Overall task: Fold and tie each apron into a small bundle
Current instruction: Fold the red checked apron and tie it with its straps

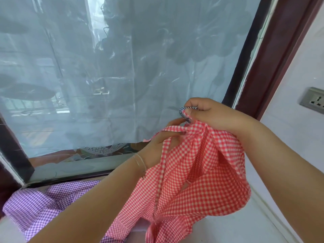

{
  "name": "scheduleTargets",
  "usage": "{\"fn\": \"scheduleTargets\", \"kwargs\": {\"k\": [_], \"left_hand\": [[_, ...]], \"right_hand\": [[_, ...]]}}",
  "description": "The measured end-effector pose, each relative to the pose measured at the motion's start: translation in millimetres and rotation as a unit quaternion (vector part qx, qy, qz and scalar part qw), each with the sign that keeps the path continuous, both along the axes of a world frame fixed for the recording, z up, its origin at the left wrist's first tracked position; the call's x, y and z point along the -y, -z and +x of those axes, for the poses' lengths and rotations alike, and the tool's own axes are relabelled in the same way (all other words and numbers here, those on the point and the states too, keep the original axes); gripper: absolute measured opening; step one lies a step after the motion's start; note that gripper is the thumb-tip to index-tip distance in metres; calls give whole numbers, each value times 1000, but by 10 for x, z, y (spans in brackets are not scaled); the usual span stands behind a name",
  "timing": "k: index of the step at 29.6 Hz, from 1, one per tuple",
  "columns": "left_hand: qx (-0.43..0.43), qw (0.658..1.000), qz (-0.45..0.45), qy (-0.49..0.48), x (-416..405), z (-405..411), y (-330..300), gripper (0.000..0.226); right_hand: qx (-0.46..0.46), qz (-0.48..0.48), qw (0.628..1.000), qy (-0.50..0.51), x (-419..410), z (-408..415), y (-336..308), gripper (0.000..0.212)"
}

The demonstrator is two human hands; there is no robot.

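Note:
A red-and-white checked apron (201,174) hangs in loose folds in the air in front of the window. My right hand (213,116) grips its gathered top edge, where a blue-and-white striped trim (183,109) shows at the thumb. My left hand (164,137) is just left of it, fingers pinching a fold and a strap of the same apron. A long red checked strap (162,172) trails down from there. A purple-and-white checked apron (36,206) lies crumpled on the white surface at the lower left, partly under my left forearm.
A large window covered with translucent plastic sheeting (105,76) fills the background, in a dark red frame (273,55). A wall socket (313,99) is on the white wall at right. The white ledge (254,223) runs below the hanging apron.

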State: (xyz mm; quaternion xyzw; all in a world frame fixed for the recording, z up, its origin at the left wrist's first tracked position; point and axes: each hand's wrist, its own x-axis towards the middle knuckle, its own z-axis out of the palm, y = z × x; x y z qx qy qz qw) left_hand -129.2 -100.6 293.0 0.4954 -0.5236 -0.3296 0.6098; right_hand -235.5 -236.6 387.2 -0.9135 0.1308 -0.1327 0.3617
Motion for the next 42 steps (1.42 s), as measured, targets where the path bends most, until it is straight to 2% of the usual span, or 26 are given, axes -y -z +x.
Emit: {"fn": "scheduleTargets", "kwargs": {"k": [2,6,8,11,16,18,20,21,23,25,26,28,31,33,37,40,42], "left_hand": [[12,999,-37,2,67,-58,-148,22],[196,972,-103,-81,212,-86,-210,23],[199,974,-90,-59,268,-120,-200,25],[156,986,-63,-11,345,-191,-210,28],[250,943,-153,-157,510,-280,-271,25],[226,961,-86,-134,536,-345,-300,27],[133,985,76,-82,551,-356,-308,31],[109,981,145,-69,572,-338,-280,42],[111,974,193,-46,615,-318,-199,58],[156,978,125,-51,600,-406,-195,42],[190,977,57,-74,630,-441,-197,32],[246,961,-71,-107,677,-498,-170,30],[243,949,-153,-129,701,-580,-214,22],[214,955,-160,-130,702,-657,-247,20],[220,959,-126,-128,725,-741,-190,24],[207,968,-63,-129,699,-772,-199,27],[127,985,1,-113,710,-760,-182,31]], "right_hand": [[21,8,1000,-5,48,-77,-97,14],[59,-6,998,17,141,-165,-169,17],[67,-26,997,35,200,-202,-160,17],[68,-55,995,56,276,-257,-121,16],[100,-82,987,94,383,-311,-132,15],[120,-103,981,109,424,-342,-148,14],[107,-159,972,134,447,-370,-145,14],[90,-200,964,151,453,-391,-134,16],[75,-251,949,175,469,-452,-102,20],[97,-245,950,170,461,-476,-63,21],[111,-234,952,163,456,-491,-52,20],[131,-221,956,145,449,-505,-29,19],[158,-219,955,125,467,-551,-11,17],[172,-234,949,120,501,-597,11,16],[175,-289,933,124,581,-654,110,23],[208,-241,941,116,635,-679,188,22],[238,-190,946,108,644,-681,201,15]]}}
